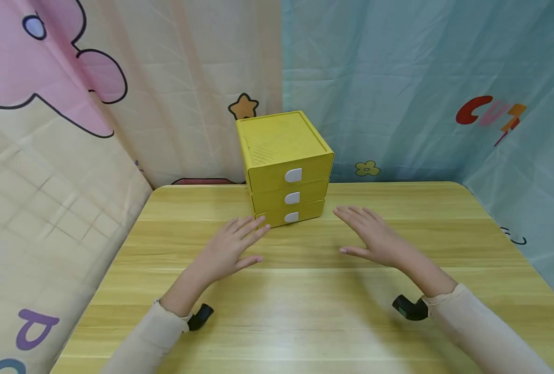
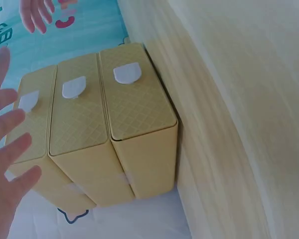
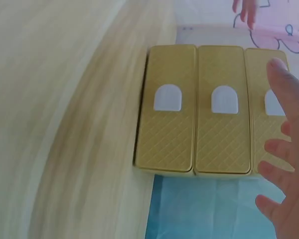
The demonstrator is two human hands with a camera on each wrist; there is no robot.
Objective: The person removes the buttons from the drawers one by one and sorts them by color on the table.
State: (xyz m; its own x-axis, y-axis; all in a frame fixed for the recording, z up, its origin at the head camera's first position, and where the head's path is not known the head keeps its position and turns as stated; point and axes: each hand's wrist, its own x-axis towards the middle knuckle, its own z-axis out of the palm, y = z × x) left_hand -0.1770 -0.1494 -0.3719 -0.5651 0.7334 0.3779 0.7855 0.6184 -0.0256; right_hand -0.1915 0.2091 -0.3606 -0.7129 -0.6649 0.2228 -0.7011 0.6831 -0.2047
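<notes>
A yellow box with three stacked drawers (image 1: 288, 137) stands at the back of the table, each drawer front bearing a white rounded tab. All three drawers look closed. My left hand (image 1: 227, 246) is held above the table in front of the box's left side, fingers spread and nothing in it. To the right of the box, my right hand (image 1: 375, 236) hovers with straight fingers and an empty palm. In the left wrist view the drawer box (image 2: 139, 109) appears sideways beside the left fingers. The right wrist view shows the drawer fronts (image 3: 167, 139) near the right thumb and fingers.
The wooden table (image 1: 286, 311) has rounded back corners. Printed curtains (image 1: 375, 78) hang behind it and along both sides, close to the box's back. A dark wrist-camera piece (image 1: 201, 317) sits under the left wrist, and another (image 1: 409, 307) under the right.
</notes>
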